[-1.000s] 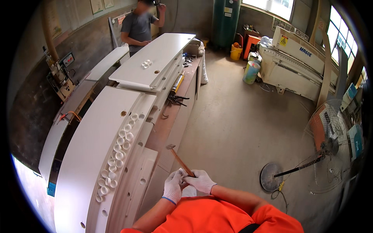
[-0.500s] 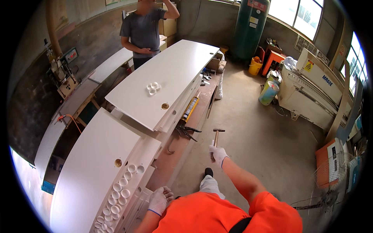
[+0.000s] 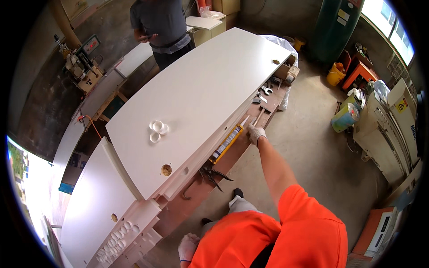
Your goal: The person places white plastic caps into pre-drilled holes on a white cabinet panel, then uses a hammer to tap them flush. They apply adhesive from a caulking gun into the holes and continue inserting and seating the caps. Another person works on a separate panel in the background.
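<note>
My right hand, in a white glove, is closed round the handle of a hammer, just above the brown shelf along the panels' side. A yellow caulk tube and black-handled pliers lie nearby on that shelf. My gloved left hand hangs low beside my body with curled fingers and nothing visible in it. A large white panel bears several white plastic rings and has round holes. More white rings cluster along the edge of a nearer white panel.
Across the panel stands a person in a grey shirt. Wrenches lie at the shelf's far end. On the right are a yellow bucket, a paint can and a pale machine. A green tank stands behind.
My right hand has carried the hammer from over the floor to the shelf. My view has shifted toward the far panel. The other person has lowered a raised arm.
</note>
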Demonstrator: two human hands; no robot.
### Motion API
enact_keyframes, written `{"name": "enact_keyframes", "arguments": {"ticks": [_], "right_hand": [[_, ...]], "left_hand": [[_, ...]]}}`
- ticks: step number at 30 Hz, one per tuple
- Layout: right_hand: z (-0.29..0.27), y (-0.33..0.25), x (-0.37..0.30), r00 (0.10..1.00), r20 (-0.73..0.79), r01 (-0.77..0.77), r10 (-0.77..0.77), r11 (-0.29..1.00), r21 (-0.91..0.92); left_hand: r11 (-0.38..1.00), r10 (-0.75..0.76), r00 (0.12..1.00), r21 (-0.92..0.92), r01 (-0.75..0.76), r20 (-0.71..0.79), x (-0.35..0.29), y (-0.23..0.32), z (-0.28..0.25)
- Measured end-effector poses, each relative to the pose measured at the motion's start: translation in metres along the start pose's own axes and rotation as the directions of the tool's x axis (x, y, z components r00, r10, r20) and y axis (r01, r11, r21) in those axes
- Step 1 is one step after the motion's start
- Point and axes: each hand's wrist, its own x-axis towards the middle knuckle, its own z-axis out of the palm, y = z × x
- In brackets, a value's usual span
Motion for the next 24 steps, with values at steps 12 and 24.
{"name": "enact_keyframes", "arguments": {"ticks": [12, 24], "right_hand": [[0.110, 0.040, -0.231, 0.743, 0.551, 0.660, -0.379, 0.283, -0.696], [0.017, 0.051, -0.260, 0.907, 0.272, 0.421, -0.322, 0.728, -0.541]], "left_hand": [[0.984, 0.135, 0.979, -0.094, -0.151, -0.155, -0.008, -0.028, 0.060], [0.958, 0.274, 0.944, 0.142, -0.251, -0.184, 0.010, 0.009, 0.143]]}}
